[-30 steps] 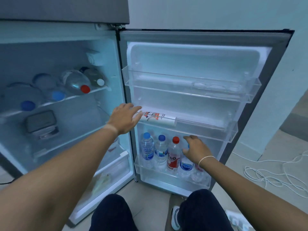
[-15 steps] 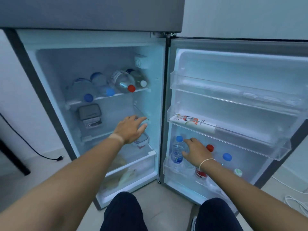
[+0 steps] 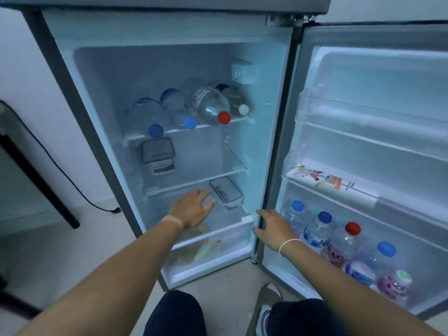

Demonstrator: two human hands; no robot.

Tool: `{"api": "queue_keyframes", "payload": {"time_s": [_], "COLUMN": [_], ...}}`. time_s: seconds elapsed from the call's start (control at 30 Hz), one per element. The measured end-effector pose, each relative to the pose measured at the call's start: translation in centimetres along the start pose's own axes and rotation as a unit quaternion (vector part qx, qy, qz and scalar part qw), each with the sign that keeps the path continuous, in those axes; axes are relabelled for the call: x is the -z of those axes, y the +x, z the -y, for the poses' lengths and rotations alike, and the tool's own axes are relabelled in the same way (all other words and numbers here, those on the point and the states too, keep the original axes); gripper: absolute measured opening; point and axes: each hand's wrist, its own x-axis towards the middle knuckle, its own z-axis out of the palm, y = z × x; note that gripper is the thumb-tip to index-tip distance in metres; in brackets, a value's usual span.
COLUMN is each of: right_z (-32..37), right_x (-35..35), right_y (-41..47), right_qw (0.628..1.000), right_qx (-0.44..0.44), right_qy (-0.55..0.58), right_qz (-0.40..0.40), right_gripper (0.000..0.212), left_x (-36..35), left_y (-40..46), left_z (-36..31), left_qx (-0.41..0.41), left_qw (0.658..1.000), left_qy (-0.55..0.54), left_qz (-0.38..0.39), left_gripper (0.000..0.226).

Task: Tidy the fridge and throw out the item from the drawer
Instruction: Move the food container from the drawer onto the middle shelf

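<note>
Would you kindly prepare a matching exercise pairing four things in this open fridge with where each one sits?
Things:
1. red-capped lying bottle
2. grey-lidded container
3. printed carton
4. clear container with clip lid

Places:
A. middle door shelf, lying flat
B. shelf above the drawer, beside the left hand
C. top inner shelf, cap facing out
D. middle inner shelf, stacked on another box

Pairs: 1-C, 2-D, 3-A, 4-B

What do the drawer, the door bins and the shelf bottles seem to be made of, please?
Drawer: clear, slightly frosted plastic, probably; pale contents show through its front.
Door bins: clear glossy plastic, by the look; the liner shows through and the rims catch light.
Shelf bottles: thin clear plastic with opaque coloured caps, likely; the ribbed walls are see-through.
</note>
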Motion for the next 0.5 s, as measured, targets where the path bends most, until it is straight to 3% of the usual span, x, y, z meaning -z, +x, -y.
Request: {"api": "queue_keyframes", "payload": {"time_s": [0.27, 0.5], "right_z": [0.3, -0.5], "right_x": [-4.3, -7.5], "right_y": [8.2, 16.6], "right_qw": [0.993, 0.978], "right_qx": [-0.039, -0.075], "right_qy": [0.110, 0.194], "right_qz": [0.028, 0.015], "right_gripper": [0.058, 0.064], "left_x": [-5.4, -9.9], "left_y": [5.7, 13.3], "left_z": [3.9, 5.5], "left_qx": [0.069, 0.154], "left_qw": [0.994, 0.962], "left_qy": [-0.069, -0.213], "left_qz": [0.052, 0.068], "left_gripper": [0.053, 0.057]}}
